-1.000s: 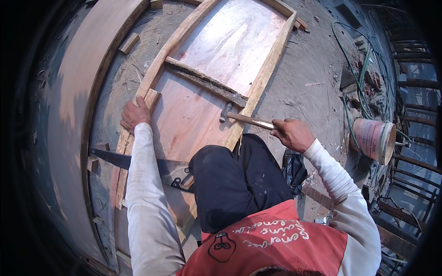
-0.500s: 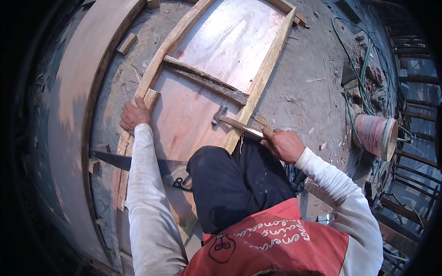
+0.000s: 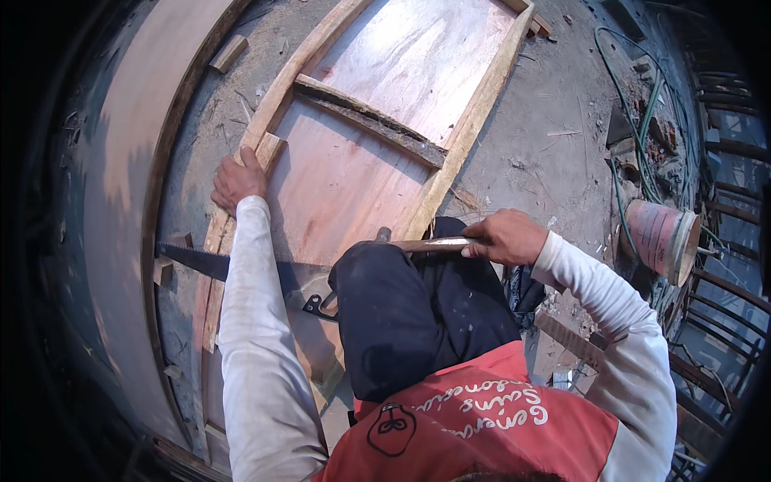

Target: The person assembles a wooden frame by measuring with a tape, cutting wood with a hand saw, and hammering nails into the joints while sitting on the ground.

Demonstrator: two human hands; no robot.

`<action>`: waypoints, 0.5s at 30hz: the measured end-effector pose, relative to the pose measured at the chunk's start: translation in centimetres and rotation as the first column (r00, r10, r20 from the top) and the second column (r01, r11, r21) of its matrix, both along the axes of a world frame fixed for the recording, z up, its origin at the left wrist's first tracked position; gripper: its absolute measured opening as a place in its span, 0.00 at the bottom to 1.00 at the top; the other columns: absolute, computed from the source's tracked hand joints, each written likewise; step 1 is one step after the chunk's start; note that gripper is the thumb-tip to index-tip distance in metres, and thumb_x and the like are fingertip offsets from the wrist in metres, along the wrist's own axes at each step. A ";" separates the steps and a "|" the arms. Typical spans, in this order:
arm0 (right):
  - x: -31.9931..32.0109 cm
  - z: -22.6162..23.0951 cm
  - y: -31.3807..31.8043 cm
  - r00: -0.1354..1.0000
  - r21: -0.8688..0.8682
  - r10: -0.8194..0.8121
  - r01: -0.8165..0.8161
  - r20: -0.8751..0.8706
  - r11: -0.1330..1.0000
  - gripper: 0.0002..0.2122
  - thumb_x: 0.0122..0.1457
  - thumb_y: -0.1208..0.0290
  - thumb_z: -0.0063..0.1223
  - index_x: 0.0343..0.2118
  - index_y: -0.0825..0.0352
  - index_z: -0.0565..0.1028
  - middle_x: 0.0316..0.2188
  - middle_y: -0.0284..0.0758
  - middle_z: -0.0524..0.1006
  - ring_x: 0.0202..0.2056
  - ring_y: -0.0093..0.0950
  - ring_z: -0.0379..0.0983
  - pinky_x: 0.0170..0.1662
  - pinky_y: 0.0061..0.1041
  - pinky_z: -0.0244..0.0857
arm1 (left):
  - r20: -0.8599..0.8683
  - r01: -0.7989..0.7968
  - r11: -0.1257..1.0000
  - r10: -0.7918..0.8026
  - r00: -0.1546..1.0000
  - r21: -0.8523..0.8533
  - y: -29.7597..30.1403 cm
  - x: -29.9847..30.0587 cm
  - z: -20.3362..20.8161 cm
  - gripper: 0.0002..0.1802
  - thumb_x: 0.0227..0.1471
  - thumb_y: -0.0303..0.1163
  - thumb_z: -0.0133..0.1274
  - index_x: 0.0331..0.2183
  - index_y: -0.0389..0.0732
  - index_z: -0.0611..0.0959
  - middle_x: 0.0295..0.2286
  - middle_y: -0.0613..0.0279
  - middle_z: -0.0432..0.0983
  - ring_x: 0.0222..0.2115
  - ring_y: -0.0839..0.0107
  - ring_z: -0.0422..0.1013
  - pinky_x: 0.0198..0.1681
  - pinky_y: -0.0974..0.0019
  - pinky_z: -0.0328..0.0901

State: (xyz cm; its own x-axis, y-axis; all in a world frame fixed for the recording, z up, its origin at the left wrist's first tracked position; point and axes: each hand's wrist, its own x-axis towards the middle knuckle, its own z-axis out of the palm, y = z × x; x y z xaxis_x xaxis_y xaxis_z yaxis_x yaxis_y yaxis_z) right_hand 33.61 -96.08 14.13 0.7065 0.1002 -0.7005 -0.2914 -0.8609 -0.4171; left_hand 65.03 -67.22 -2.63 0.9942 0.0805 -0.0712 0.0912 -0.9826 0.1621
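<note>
My right hand [image 3: 510,237] is closed round the handle of a hammer [image 3: 434,244], held level just above my thighs. The hammer's head sits by my knee, partly hidden. My left hand [image 3: 238,182] grips the left rail of a wooden frame [image 3: 281,92], beside a short wood block [image 3: 271,153] fixed along the rail's inner side. A plywood sheet [image 3: 345,177] backs the frame, and a dark, rough crosspiece [image 3: 369,120] spans it. Under my left forearm lies a handsaw [image 3: 201,262], its blade reaching out to the left; my knee partly covers its handle end.
A long plywood panel with a timber edge [image 3: 132,161] lies at the left. Small wood offcuts [image 3: 229,55] rest between it and the frame. At the right, a pinkish bucket [image 3: 654,233] lies on its side near a green hose [image 3: 642,120], rubble and dark bars [image 3: 735,213].
My right hand has drawn the hammer back toward my knee, so its head has left the spot over the plywood. My left hand stays on the rail. The view has shifted slightly.
</note>
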 end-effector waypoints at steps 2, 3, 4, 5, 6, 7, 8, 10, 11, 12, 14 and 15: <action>1.7 0.5 -2.8 0.994 -0.228 -0.073 0.090 0.081 0.970 0.15 0.60 0.56 0.55 0.35 0.66 0.77 0.26 0.46 0.79 0.32 0.48 0.77 0.34 0.47 0.68 | -0.025 -0.008 1.000 0.008 1.000 -0.007 -0.1 0.3 0.5 0.33 0.58 0.58 0.41 0.45 0.37 0.81 0.47 0.47 0.78 0.51 0.51 0.71 0.56 0.46 0.57; 1.5 0.5 -2.7 0.989 -0.285 -0.112 0.134 0.092 0.949 0.15 0.60 0.56 0.55 0.35 0.66 0.77 0.26 0.47 0.78 0.32 0.49 0.77 0.34 0.47 0.68 | -0.027 -0.014 1.000 0.014 1.000 0.002 0.2 0.3 0.2 0.33 0.58 0.58 0.41 0.45 0.37 0.81 0.47 0.47 0.78 0.51 0.51 0.71 0.56 0.46 0.57; 1.0 0.5 -2.3 0.983 -0.341 -0.151 0.179 0.106 0.923 0.15 0.61 0.55 0.55 0.35 0.66 0.76 0.26 0.48 0.78 0.33 0.49 0.77 0.35 0.47 0.68 | -0.004 -0.005 1.000 0.005 1.000 0.005 0.5 0.2 -0.3 0.34 0.58 0.58 0.41 0.45 0.37 0.81 0.47 0.47 0.78 0.51 0.51 0.71 0.56 0.46 0.57; -0.2 -0.2 -1.1 0.978 -0.306 -0.155 0.192 0.142 0.932 0.15 0.61 0.56 0.55 0.35 0.66 0.76 0.26 0.48 0.78 0.32 0.50 0.77 0.35 0.48 0.68 | 0.024 0.008 1.000 -0.008 1.000 -0.007 0.2 0.4 -0.4 0.34 0.58 0.58 0.41 0.45 0.37 0.81 0.47 0.47 0.78 0.51 0.51 0.70 0.56 0.46 0.57; -0.9 -0.6 1.0 0.972 -0.267 -0.161 0.202 0.169 0.942 0.15 0.61 0.56 0.55 0.34 0.66 0.75 0.26 0.49 0.78 0.32 0.50 0.76 0.35 0.48 0.68 | 0.021 0.007 1.000 -0.007 1.000 -0.008 0.2 0.2 -0.4 0.34 0.58 0.58 0.41 0.45 0.37 0.81 0.47 0.47 0.78 0.51 0.51 0.70 0.56 0.46 0.57; -1.0 -0.2 1.5 0.986 -0.239 -0.116 0.142 0.122 0.961 0.15 0.61 0.56 0.55 0.34 0.66 0.76 0.27 0.47 0.78 0.32 0.51 0.76 0.36 0.47 0.69 | -0.004 0.002 1.000 -0.002 1.000 0.003 0.2 0.2 -0.4 0.34 0.59 0.58 0.40 0.45 0.36 0.81 0.47 0.47 0.78 0.52 0.50 0.70 0.56 0.46 0.57; -0.9 0.3 1.3 0.985 -0.244 -0.122 0.148 0.120 0.958 0.15 0.61 0.56 0.55 0.34 0.66 0.76 0.27 0.47 0.78 0.32 0.51 0.76 0.36 0.47 0.69 | -0.029 0.004 1.000 -0.004 1.000 0.010 0.1 0.1 -0.3 0.34 0.59 0.58 0.40 0.46 0.36 0.81 0.47 0.47 0.78 0.52 0.50 0.70 0.56 0.46 0.57; -0.1 0.4 0.1 0.999 -0.045 -0.001 0.003 0.033 0.999 0.14 0.61 0.56 0.55 0.34 0.65 0.77 0.27 0.45 0.79 0.32 0.50 0.77 0.36 0.47 0.69 | -0.017 0.008 1.000 -0.008 1.000 -0.001 0.6 0.3 -0.4 0.34 0.59 0.58 0.40 0.47 0.36 0.81 0.47 0.46 0.78 0.52 0.50 0.70 0.56 0.46 0.57; 0.2 0.1 -1.4 0.998 -0.132 -0.022 0.031 0.066 0.991 0.15 0.60 0.54 0.56 0.34 0.63 0.77 0.27 0.43 0.79 0.32 0.49 0.77 0.35 0.47 0.68 | -0.005 0.003 1.000 -0.003 1.000 -0.007 0.6 0.3 -0.5 0.34 0.59 0.58 0.40 0.48 0.37 0.80 0.48 0.46 0.77 0.52 0.50 0.70 0.57 0.46 0.57; 1.0 0.4 -3.1 0.986 -0.247 -0.032 0.073 0.166 0.966 0.17 0.62 0.53 0.54 0.39 0.64 0.75 0.22 0.46 0.76 0.29 0.49 0.76 0.32 0.48 0.66 | -0.010 0.010 1.000 -0.010 1.000 -0.007 0.5 0.2 -0.4 0.34 0.59 0.58 0.40 0.48 0.37 0.80 0.48 0.46 0.77 0.52 0.50 0.70 0.57 0.46 0.57; 1.0 1.1 -3.2 0.991 -0.338 -0.104 0.125 0.080 0.933 0.16 0.63 0.54 0.53 0.38 0.65 0.75 0.22 0.46 0.76 0.30 0.49 0.76 0.33 0.47 0.66 | 0.022 0.007 1.000 -0.007 1.000 -0.002 -0.1 0.1 -0.3 0.35 0.59 0.58 0.40 0.49 0.38 0.80 0.48 0.46 0.77 0.52 0.50 0.70 0.57 0.46 0.57; -0.1 0.1 -1.5 0.985 -0.310 -0.125 0.156 0.116 0.938 0.16 0.63 0.54 0.53 0.38 0.65 0.75 0.22 0.46 0.76 0.30 0.49 0.76 0.33 0.48 0.66 | 0.023 0.011 1.000 -0.011 1.000 -0.005 -0.1 0.2 -0.1 0.35 0.59 0.58 0.40 0.49 0.38 0.80 0.48 0.46 0.77 0.52 0.50 0.70 0.57 0.46 0.57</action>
State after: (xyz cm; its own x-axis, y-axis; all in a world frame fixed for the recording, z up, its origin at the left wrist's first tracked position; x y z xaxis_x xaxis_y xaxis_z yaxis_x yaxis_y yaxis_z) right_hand 33.51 -97.57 14.26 0.7605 -0.2212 -0.6104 -0.3922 -0.9058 -0.1604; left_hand 65.24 -67.33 -2.77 0.9964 0.0696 -0.0484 0.0769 -0.9826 0.1688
